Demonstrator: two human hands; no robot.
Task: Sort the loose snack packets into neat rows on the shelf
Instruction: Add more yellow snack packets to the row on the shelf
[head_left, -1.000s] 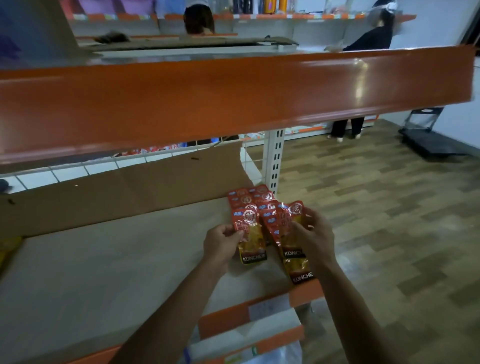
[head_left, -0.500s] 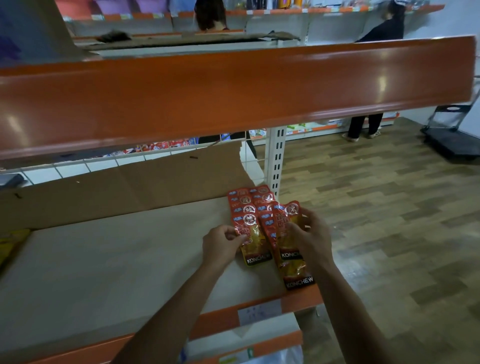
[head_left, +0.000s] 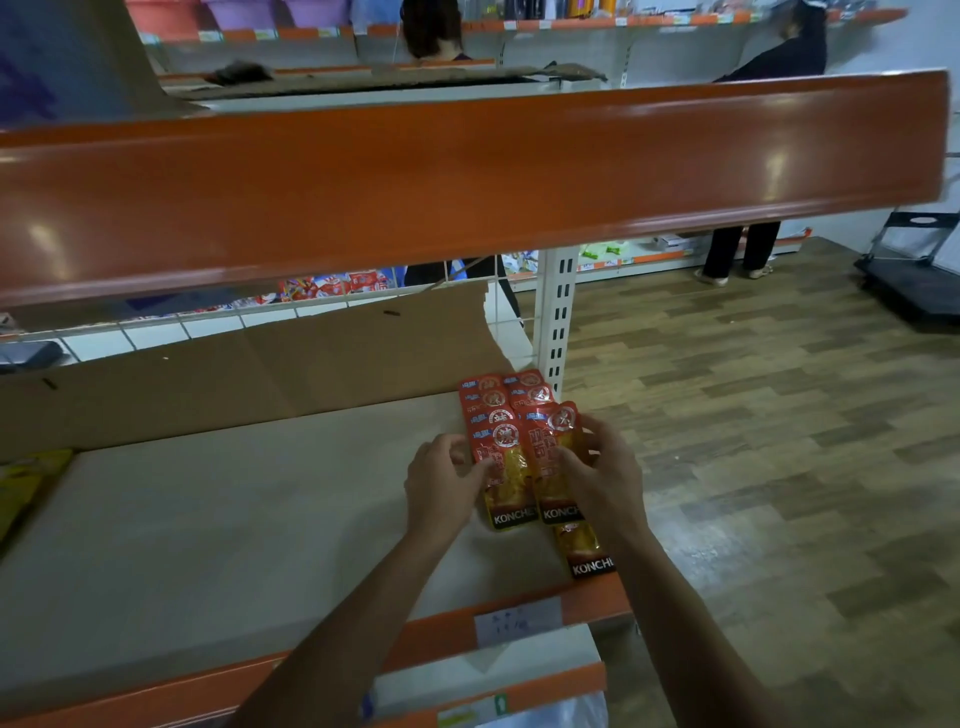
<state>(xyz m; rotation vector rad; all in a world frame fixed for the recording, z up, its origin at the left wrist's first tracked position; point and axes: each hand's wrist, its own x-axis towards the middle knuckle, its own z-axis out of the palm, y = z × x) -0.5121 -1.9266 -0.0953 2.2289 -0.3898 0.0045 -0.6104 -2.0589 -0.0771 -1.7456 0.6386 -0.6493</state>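
Red and yellow snack packets (head_left: 501, 447) lie overlapped in two short rows at the right end of the shelf (head_left: 218, 530). My left hand (head_left: 441, 480) touches the left row's front packet with its fingertips. My right hand (head_left: 597, 470) grips the front packet of the right row (head_left: 553, 441) between thumb and fingers. One more packet (head_left: 584, 553) lies nearer the shelf's orange front lip, partly under my right wrist.
A brown cardboard sheet (head_left: 260, 364) leans against the wire back. The orange upper shelf edge (head_left: 467, 171) hangs close overhead. Yellow packets (head_left: 26, 483) sit at the far left. A white upright post (head_left: 558, 317) marks the shelf's right end. Two people stand beyond, and a trolley (head_left: 914, 270) rests on the floor.
My right hand has shifted the right row's front packet up and leftward, level with the left row's front packet. My left hand stays on the left row.
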